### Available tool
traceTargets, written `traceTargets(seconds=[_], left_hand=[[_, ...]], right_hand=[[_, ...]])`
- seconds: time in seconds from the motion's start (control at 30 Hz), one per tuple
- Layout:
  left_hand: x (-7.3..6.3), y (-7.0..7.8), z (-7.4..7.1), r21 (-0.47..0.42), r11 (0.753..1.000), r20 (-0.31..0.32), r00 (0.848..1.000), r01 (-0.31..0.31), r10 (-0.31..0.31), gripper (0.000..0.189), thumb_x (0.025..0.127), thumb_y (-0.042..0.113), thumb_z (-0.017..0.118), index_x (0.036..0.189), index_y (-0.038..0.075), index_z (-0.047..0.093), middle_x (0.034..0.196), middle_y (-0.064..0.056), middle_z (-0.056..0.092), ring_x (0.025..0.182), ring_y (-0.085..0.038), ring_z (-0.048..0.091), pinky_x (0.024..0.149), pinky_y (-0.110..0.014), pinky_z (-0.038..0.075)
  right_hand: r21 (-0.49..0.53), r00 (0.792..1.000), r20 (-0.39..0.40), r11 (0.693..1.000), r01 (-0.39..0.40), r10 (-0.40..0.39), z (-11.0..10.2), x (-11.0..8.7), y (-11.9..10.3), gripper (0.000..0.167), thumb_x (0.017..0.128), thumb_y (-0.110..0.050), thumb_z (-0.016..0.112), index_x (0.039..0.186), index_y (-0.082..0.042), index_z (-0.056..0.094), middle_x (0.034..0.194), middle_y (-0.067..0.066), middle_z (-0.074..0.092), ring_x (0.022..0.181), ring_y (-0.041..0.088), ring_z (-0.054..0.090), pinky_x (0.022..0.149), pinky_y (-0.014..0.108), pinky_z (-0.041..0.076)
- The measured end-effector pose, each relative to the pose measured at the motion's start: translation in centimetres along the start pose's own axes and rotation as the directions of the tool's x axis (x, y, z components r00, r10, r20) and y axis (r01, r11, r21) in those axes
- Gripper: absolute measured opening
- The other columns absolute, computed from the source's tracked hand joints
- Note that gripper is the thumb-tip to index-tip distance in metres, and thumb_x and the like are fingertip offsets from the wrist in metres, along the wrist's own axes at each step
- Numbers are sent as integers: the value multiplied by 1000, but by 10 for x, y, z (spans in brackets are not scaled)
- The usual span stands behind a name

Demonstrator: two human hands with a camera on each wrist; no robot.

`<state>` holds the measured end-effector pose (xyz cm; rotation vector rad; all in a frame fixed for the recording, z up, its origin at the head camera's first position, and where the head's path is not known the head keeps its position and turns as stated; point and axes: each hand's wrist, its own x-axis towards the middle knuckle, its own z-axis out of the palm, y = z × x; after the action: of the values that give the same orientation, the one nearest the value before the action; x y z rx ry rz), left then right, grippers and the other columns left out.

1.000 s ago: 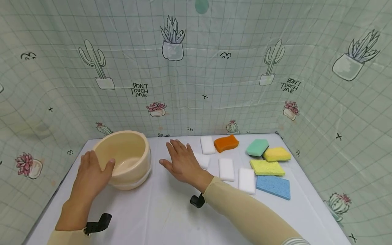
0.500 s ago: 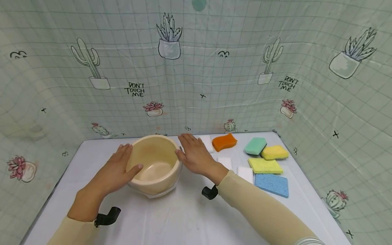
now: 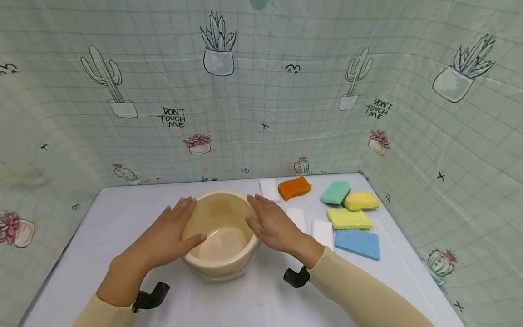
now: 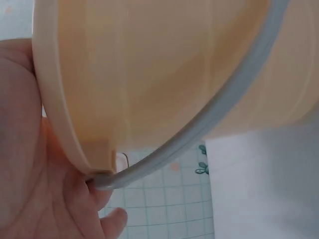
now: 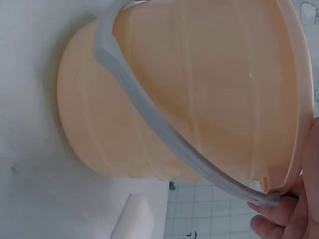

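Note:
A beige bucket stands upright on the white-covered table in the head view, left of the sponges. Its grey handle hangs down along the near side, as both wrist views show. My left hand lies against the left of the rim, fingers fairly straight and thumb over the edge. On the opposite side my right hand touches the rim with extended fingers. In the right wrist view, fingertips sit by the handle's hinge. The bucket's inside shows nothing in it.
Right of the bucket lie several white sponges, an orange sponge, a green one, a yellow one, a flat yellow one and a blue one. A patterned cloth walls the table's back and sides.
The bucket has moved right and closer to me, with my left hand following at its rim. My right hand, apart from it a second ago, now touches its right side.

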<state>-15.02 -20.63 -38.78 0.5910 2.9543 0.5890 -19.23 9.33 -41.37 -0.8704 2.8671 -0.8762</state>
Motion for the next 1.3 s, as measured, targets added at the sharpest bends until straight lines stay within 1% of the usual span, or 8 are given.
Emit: traceTargets(seconds=[0.1,0.23,0.37,0.47,0.67,0.8,1.0,1.3], left_hand=[[-7,2,4,6,1000,-24,1000,17,-17,92,104,58,56,165,-4,26,172,-25,25,160,-46,19,127,-69,16],[-17,3,10,3,999,-75,996,51,-51,86,108,54,50,165,-4,24,171,-26,26,160,-47,19,125,-72,15],[-27,4,15,12,996,-105,990,92,-90,80,111,51,42,166,-4,21,172,-27,24,161,-46,17,125,-74,10],[-31,5,16,34,993,-117,987,112,-107,78,113,50,38,166,-4,21,172,-27,24,161,-46,16,125,-74,5],[-30,11,16,103,985,-146,982,135,-120,78,112,50,40,164,-6,25,170,-27,28,161,-45,19,125,-74,5],[-30,13,15,111,982,-156,978,154,-136,75,112,46,40,164,-7,26,170,-28,28,160,-46,20,126,-72,6],[-27,14,16,81,988,-149,981,135,-122,75,112,45,40,164,-7,24,170,-28,26,161,-45,19,127,-71,7],[-27,9,17,49,993,-134,985,112,-104,78,112,47,41,165,-6,21,171,-27,25,161,-45,18,128,-69,8]], right_hand=[[24,1000,-10,1000,15,-15,2,-4,-3,60,110,-30,47,161,1,40,164,18,45,157,33,36,128,53,31],[36,1000,-4,999,21,-21,3,-7,-2,60,110,-29,46,161,0,39,165,17,45,157,32,37,128,52,30],[20,999,-10,999,34,-33,3,-9,0,60,110,-32,45,162,0,38,165,15,44,157,32,37,128,52,31],[-12,998,-36,999,49,-49,4,-8,1,60,110,-33,45,160,0,41,164,15,47,156,32,38,128,52,31],[-76,992,-104,995,66,-73,6,-9,2,57,109,-31,48,156,1,48,158,16,54,153,33,43,127,51,33],[-84,988,-120,993,88,-98,8,-8,2,55,109,-30,49,154,3,50,156,17,56,152,35,44,127,51,33],[-88,989,-118,993,84,-94,5,-10,3,55,110,-31,49,154,2,50,156,17,55,152,35,44,128,51,32],[-100,988,-132,993,65,-78,8,-10,3,57,110,-35,50,156,-1,49,151,16,59,144,34,50,122,53,40]])
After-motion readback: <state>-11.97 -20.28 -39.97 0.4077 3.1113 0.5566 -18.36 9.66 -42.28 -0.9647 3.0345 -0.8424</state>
